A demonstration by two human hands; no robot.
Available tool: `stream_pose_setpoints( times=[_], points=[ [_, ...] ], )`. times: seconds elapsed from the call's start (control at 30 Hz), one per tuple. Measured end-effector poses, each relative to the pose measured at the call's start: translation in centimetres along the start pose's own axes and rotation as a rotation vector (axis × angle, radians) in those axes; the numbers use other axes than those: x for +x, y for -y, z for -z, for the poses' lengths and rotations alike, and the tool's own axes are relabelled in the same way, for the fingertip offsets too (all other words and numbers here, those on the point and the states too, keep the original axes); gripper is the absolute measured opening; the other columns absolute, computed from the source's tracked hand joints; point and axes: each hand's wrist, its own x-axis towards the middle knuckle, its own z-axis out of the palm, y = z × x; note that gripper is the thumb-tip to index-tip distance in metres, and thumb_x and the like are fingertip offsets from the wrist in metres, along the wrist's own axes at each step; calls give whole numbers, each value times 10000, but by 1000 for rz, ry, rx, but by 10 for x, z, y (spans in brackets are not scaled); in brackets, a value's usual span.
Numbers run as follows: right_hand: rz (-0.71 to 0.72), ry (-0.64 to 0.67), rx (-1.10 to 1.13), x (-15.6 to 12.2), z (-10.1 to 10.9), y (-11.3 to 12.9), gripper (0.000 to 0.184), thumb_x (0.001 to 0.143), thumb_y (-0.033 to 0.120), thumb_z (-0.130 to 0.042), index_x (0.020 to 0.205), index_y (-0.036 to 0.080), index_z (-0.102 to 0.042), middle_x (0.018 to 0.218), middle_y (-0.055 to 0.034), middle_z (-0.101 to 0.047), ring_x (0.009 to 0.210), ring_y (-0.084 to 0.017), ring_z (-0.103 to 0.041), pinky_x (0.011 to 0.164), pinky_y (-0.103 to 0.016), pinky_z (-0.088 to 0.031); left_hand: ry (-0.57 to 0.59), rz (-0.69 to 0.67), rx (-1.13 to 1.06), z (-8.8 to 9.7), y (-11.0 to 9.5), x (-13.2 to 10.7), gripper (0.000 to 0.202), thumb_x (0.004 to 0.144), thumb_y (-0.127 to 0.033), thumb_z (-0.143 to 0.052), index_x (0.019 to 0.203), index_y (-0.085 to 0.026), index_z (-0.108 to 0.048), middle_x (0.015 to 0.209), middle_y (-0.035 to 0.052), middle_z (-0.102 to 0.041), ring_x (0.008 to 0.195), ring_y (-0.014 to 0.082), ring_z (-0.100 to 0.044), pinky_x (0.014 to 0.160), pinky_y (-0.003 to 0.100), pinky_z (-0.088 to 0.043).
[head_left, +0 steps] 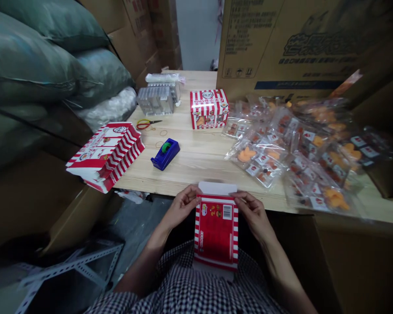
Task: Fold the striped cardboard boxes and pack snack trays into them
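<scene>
A red-and-white striped cardboard box (216, 231) is held close to my lap, its printed red panel with a barcode facing up. Its white end flap (217, 188) sticks out toward the table. My left hand (186, 203) pinches the upper left corner of the box. At the upper right corner, my right hand (250, 209) grips it between thumb and fingers. Both hands are at the table's front edge. The box looks flat or nearly so; its underside is hidden.
A stack of striped boxes (106, 150) overhangs the table's left edge. A blue tape dispenser (165, 154), scissors (147, 124), clear plastic cases (155, 100) and an assembled striped box (209, 109) stand farther back. Clear bags (265, 157) of toy food pile up right, before a large carton (281, 43).
</scene>
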Motion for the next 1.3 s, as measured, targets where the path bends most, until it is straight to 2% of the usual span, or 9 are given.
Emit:
stream_pose_setpoints(
  times=[0.1, 0.23, 0.33, 0.5, 0.63, 0.77, 0.9, 1.13, 1.3],
  points=[
    [-52, -40, 45, 9, 0, 0, 184, 770, 371, -838, 858, 222, -775, 940, -34, -773, 786, -164, -680, 707, -258, -537, -38, 8, 63, 5, 1, 7, 232, 834, -346, -747, 802, -141, -645, 750, 1, -648, 693, 111, -576, 682, 211, -426],
    [-31, -97, 100, 21, -3, -1, 206, 692, 344, -894, 782, 214, -761, 828, -14, -758, 727, -144, -665, 685, -243, -530, -86, 35, 30, 6, 7, 22, 271, 805, -349, -772, 741, -131, -624, 694, -1, -654, 632, 96, -566, 641, 205, -422],
    [17, -132, 150, 26, -8, -4, 242, 703, 350, -884, 861, 263, -723, 834, 17, -739, 746, -144, -675, 708, -254, -541, -141, 17, -102, -1, 13, 31, 295, 758, -318, -816, 912, -169, -613, 723, -20, -685, 632, 107, -621, 638, 209, -458],
    [-42, -86, 265, 24, -10, -8, 477, 752, 351, -836, 1188, 343, -642, 1073, -4, -739, 922, -199, -711, 802, -329, -577, -181, 61, -268, -12, 24, 32, 631, 726, -281, -842, 1269, -219, -528, 836, 6, -760, 739, 170, -723, 732, 283, -547],
    [-135, 32, 236, 25, -8, 0, 425, 782, 389, -792, 1180, 285, -687, 979, -27, -772, 725, -182, -706, 645, -292, -570, -209, 113, -414, -16, 29, 30, 413, 726, -239, -829, 1082, -178, -629, 860, 18, -761, 726, 138, -713, 712, 235, -539],
    [-157, 105, 215, 34, -7, 4, 397, 737, 355, -813, 1109, 235, -739, 813, -13, -777, 494, -124, -614, 458, -235, -480, -170, 124, -524, -18, 28, 34, 219, 716, -169, -804, 882, -153, -662, 1080, 54, -755, 794, 125, -707, 732, 218, -536],
    [-139, 101, 232, 38, -2, -4, 362, 690, 314, -834, 1039, 251, -766, 976, -38, -794, 699, -191, -717, 606, -282, -558, -102, 123, -432, -16, 24, 37, 319, 750, -162, -759, 1067, -164, -726, 1072, 76, -769, 827, 156, -721, 758, 240, -530],
    [-112, 50, 194, 22, 2, -9, 85, 767, 313, -786, 833, 259, -785, 1067, -39, -788, 995, -245, -728, 821, -331, -578, 35, 79, -202, -5, 27, 27, 230, 805, -200, -691, 1004, -160, -798, 1340, 126, -663, 1224, 302, -628, 991, 372, -494],
    [-116, 67, 196, 18, -3, 0, 86, 786, 324, -801, 854, 273, -785, 1108, -35, -778, 1158, -257, -672, 972, -381, -529, 87, 36, -35, 1, 32, 27, 287, 840, -254, -724, 1114, -183, -771, 1199, 125, -739, 1118, 277, -690, 960, 369, -516]
  ],
)
